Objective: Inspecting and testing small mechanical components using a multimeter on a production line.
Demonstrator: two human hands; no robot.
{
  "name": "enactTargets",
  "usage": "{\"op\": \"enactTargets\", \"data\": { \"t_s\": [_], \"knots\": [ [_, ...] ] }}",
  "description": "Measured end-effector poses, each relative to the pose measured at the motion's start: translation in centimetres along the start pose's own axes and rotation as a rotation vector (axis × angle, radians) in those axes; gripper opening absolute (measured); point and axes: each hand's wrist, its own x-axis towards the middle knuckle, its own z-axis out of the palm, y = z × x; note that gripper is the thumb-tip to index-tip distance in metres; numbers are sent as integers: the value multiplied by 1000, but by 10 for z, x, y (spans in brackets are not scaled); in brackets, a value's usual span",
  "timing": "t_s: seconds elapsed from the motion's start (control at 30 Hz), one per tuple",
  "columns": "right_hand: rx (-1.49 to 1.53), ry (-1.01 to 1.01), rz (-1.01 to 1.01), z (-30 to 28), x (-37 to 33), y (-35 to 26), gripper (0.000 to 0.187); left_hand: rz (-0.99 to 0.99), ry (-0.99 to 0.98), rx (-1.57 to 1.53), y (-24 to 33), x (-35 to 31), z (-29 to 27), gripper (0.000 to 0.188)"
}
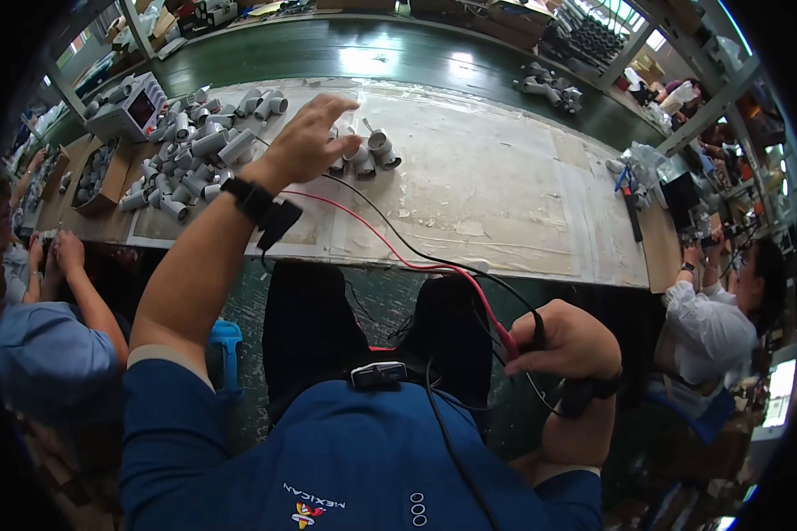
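My left hand (314,137) reaches over the far side of the table with its fingers spread. Right beside it stand several short grey cylindrical housings (384,149), partly hidden by the fingers; I see no grip on any of them. Close to my body, off the table's near edge, my right hand (571,341) is closed on a pair of test leads. The red lead (390,245) and the black lead (416,250) run from it across the table edge toward my left hand. A red sleeved end (507,341) shows at my right fingers.
A heap of grey cylindrical parts (195,155) lies left, beside a white box (128,108) and a cardboard box (100,177) of parts. More parts (549,87) lie far right. Co-workers sit at both sides. A blue-handled object (226,341) is below the table.
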Motion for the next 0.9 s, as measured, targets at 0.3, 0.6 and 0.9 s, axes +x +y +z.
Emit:
{"op": "enactTargets", "data": {
  "t_s": [0.3, 0.6, 0.9],
  "knots": [
    [-156, 242, 30, -16, 29, 3, 15, 205, -158, 76, 12, -115, 28, 51],
    [144, 199, 443, -78, 89, 71, 21, 133, -97, -4, 17, -115, 32, 49],
    [-977, 822, 272, -103, 91, 158, 30, 136, -111, -7, 26, -113, 28, 48]
  ]
}}
